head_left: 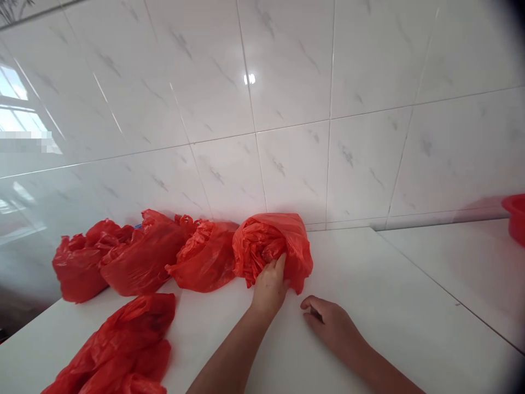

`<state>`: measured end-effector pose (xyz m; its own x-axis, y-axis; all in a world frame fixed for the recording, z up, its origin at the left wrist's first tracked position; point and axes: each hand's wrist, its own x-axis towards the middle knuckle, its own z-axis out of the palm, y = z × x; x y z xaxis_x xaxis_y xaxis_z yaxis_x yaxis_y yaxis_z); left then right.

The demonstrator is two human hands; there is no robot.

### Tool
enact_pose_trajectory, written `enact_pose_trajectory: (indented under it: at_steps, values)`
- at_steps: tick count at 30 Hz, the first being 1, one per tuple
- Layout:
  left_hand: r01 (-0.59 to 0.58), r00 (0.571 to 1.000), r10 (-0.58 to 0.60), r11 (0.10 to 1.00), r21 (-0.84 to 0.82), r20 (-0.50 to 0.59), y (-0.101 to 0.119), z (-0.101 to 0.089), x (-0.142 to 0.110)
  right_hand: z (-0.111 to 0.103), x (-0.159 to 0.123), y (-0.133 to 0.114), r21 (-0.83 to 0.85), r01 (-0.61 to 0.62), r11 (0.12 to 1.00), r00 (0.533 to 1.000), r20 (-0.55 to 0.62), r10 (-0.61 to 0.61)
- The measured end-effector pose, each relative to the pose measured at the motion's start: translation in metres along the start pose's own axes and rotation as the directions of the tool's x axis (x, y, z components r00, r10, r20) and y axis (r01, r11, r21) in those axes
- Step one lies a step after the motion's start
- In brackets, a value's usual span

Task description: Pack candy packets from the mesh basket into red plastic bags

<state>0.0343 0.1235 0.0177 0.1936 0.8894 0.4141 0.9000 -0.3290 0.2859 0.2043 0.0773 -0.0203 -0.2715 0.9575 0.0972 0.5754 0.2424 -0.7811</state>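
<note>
My left hand (270,284) reaches forward and grips the mouth of a crumpled red plastic bag (274,246) that stands against the tiled wall, fingers pushed into its folds. My right hand (328,323) rests on the white counter (389,306) just right of that bag, fingers curled under, nothing visible in them. Three more stuffed red bags (207,257), (143,257), (80,262) stand in a row to the left along the wall. A flatter red bag (127,345) lies on the counter near the front left.
A glossy white tiled wall (287,109) rises right behind the bags. At the far right edge a red basin (515,216) sits on the counter. The counter's left edge drops off beyond the leftmost bag.
</note>
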Motion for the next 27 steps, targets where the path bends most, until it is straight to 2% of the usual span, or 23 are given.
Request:
enact_pose_trajectory:
  at_steps: [3,6,10,12,14,17,19,21,24,27]
  values:
    - [-0.059,0.998,0.061,0.997,0.044,-0.034,0.006,0.004,-0.009,-0.002,0.0,0.001,0.112,-0.007,0.994,1.0,-0.013,0.009]
    - [-0.203,0.978,0.203,0.979,0.012,-0.041,0.013,0.006,-0.029,-0.006,0.001,0.0,0.268,-0.009,0.963,0.999,-0.038,0.019]
    - [-0.421,0.906,0.423,0.903,-0.09,0.007,0.017,0.013,-0.048,-0.009,0.007,-0.001,0.353,0.017,0.935,0.99,-0.139,0.034]
    - [-0.465,0.885,0.465,0.877,-0.123,-0.034,0.016,0.014,-0.05,-0.008,0.011,0.0,0.36,-0.019,0.933,0.985,-0.154,0.08]
    - [-0.438,0.897,0.424,0.891,-0.119,-0.128,0.013,0.013,-0.046,-0.007,0.015,0.002,0.388,-0.075,0.919,0.981,-0.135,0.137]
    - [-0.303,0.932,0.283,0.951,-0.06,-0.225,0.006,0.012,-0.035,-0.005,0.017,0.004,0.471,-0.133,0.872,0.977,-0.083,0.194]
    - [-0.216,0.962,0.201,0.974,-0.062,-0.186,0.001,0.013,-0.026,-0.007,0.017,0.004,0.503,-0.147,0.851,0.977,-0.059,0.204]
    - [-0.159,0.983,0.144,0.978,-0.135,-0.111,-0.004,0.017,-0.018,-0.012,0.016,0.003,0.513,-0.15,0.845,0.984,-0.004,0.177]
    - [-0.092,0.995,0.077,0.946,-0.311,-0.06,-0.01,0.025,-0.007,-0.027,0.015,0.001,0.515,-0.205,0.832,0.974,0.19,0.122]
    - [-0.027,0.998,-0.002,0.899,-0.438,-0.066,-0.016,0.032,0.005,-0.044,0.012,0.002,0.48,-0.287,0.829,0.916,0.391,0.091]
